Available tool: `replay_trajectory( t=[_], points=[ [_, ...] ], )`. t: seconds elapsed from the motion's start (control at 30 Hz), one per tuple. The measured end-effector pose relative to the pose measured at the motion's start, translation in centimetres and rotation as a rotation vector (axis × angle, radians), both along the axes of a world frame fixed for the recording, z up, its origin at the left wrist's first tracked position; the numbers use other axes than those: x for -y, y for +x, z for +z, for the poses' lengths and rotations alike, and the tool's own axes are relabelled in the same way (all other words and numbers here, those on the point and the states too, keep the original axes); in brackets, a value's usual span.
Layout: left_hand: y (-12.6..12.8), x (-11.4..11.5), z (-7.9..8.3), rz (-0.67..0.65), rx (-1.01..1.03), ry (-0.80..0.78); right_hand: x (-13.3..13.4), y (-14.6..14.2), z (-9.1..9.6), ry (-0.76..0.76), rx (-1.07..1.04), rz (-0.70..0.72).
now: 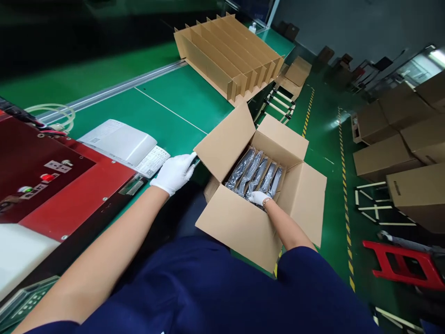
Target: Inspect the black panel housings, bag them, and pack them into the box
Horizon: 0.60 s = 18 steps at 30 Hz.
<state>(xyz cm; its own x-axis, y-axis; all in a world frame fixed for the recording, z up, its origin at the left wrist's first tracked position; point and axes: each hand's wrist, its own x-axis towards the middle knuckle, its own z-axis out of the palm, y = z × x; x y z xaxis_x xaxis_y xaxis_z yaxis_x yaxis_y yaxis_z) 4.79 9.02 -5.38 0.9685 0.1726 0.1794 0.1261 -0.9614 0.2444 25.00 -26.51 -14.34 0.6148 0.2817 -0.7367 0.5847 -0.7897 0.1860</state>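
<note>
An open cardboard box stands beside the green table, its flaps spread out. Inside it several dark items in clear plastic bags stand in a row between cardboard dividers. My right hand, in a white glove, reaches down into the box and rests on the near ends of the bagged items; its fingers are curled, and whether they grip one is hidden. My left hand, also gloved, lies on the table edge against the box's left flap, fingers bent.
A cardboard divider insert lies at the table's far end. A white bagged item with a printed sheet lies left of my hand, next to a red machine panel. Stacked cartons and a red stool stand on the floor at right.
</note>
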Motion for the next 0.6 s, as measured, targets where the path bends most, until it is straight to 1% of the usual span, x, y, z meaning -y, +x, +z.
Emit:
replay_trajectory(
  t=[0.13,0.2,0.27,0.37,0.5,0.6],
  points=[
    [0.0,-0.1,-0.1,-0.005,0.002,0.004,6.0,1.2,2.7,-0.018,0.149,-0.112],
    [0.0,-0.2,-0.2,0.002,0.004,-0.001,8.6,0.9,3.2,-0.024,0.187,-0.143],
    [0.0,-0.2,-0.2,0.004,0.002,-0.013,10.1,0.1,2.9,-0.012,0.172,-0.143],
    [-0.1,-0.2,-0.3,0.007,0.010,-0.030,10.3,-1.1,1.7,-0.016,0.120,-0.129],
    [-0.1,-0.2,-0.4,0.015,0.020,-0.031,8.6,-1.1,0.8,-0.041,0.137,-0.120],
    [-0.1,-0.2,-0.4,0.012,0.024,-0.028,7.1,-0.8,0.7,0.028,0.188,-0.056]
  ],
)
